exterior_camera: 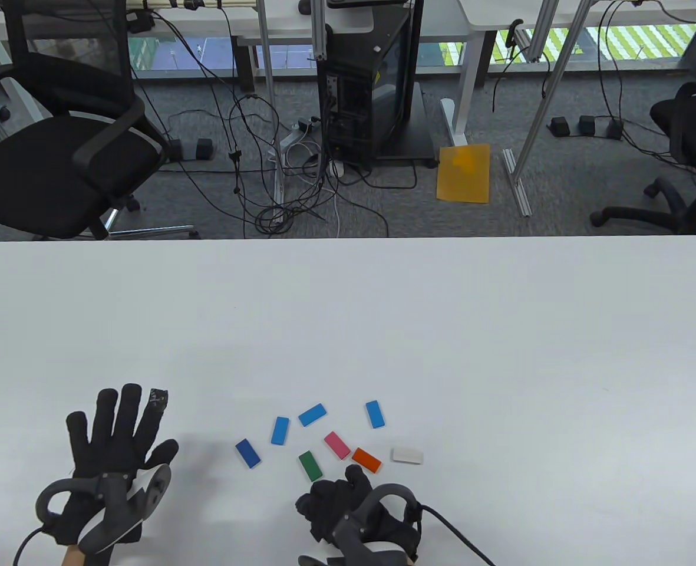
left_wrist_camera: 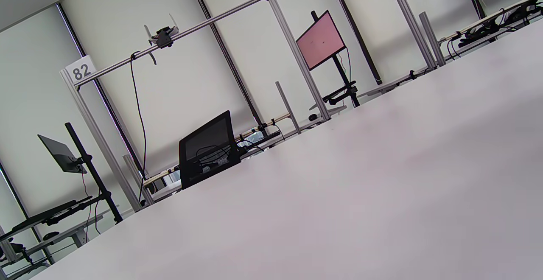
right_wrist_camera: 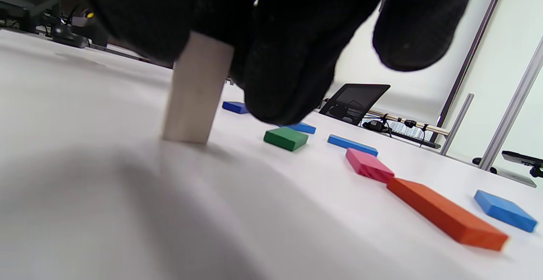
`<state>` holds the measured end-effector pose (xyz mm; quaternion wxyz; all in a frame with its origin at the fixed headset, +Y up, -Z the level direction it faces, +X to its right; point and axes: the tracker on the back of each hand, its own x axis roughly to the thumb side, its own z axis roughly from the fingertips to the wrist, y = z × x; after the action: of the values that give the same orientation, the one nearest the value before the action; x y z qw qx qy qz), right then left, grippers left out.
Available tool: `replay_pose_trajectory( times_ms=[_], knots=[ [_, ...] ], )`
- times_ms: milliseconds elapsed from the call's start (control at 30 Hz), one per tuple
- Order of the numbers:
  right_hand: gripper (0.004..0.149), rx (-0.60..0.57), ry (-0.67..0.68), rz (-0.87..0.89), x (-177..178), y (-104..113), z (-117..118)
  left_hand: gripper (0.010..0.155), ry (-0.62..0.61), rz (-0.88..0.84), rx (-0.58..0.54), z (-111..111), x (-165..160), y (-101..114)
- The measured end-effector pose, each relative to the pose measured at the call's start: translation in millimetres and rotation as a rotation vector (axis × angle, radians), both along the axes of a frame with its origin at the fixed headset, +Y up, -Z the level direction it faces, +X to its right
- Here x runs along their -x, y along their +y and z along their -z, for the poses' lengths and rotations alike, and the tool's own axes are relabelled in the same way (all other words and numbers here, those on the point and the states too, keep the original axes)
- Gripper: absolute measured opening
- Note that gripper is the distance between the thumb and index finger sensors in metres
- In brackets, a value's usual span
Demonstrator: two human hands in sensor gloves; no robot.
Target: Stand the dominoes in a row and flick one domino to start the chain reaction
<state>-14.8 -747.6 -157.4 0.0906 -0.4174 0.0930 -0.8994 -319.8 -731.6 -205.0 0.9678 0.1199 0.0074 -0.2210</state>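
While our right hand [right_wrist_camera: 263,38] pinches a pale domino [right_wrist_camera: 195,93] upright on the table [exterior_camera: 501,330], we should release gently; seven lie flat nearby, our left hand [exterior_camera: 118,448] resting spread, holding nothing.

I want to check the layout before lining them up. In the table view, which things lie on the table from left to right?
Left hand → dark blue domino → blue domino → green domino → pink domino → orange domino → white domino. The right hand and two other blue dominoes overlap these in the order.
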Motion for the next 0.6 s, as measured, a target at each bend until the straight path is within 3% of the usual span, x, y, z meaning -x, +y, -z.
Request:
replay_pose_trajectory(
  times_ms=[600],
  knots=[
    [0.060,-0.036,0.029,-0.011,0.9,2.9,-3.2,0.074,-0.006,-0.002,0.000,0.1,-0.9,-1.9]
  ],
)
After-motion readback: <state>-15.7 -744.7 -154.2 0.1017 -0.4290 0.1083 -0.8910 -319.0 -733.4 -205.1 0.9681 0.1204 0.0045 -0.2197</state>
